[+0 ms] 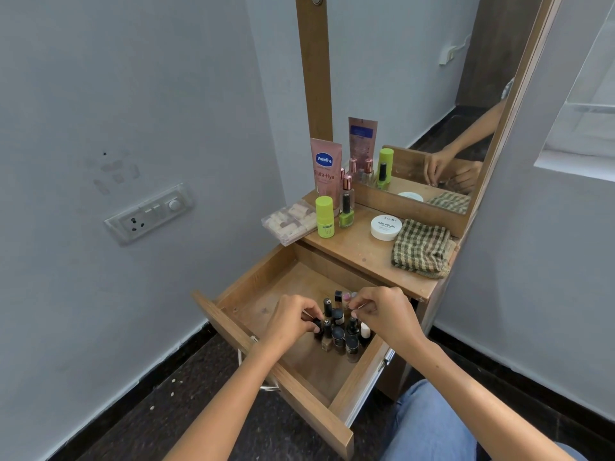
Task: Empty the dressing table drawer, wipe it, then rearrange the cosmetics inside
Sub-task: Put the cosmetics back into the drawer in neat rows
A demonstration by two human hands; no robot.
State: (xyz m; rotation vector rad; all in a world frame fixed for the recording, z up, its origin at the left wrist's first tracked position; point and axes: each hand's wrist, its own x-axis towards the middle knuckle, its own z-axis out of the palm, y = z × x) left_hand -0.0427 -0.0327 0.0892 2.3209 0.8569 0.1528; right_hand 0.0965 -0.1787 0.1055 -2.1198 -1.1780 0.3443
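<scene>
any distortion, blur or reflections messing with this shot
Head view: wide-angle bending bows the wall edges; light is soft and even, with no harsh glare; the mirror repeats both hands and the tabletop bottles; the small bottles in the drawer look slightly soft.

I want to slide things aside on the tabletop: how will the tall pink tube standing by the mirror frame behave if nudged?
The pink tube stands upright on its narrow cap end, so it is probably top-heavy and tips easily. It looks like soft plastic, likely to dent rather than break. Falling, it could knock the green bottle in front.
</scene>
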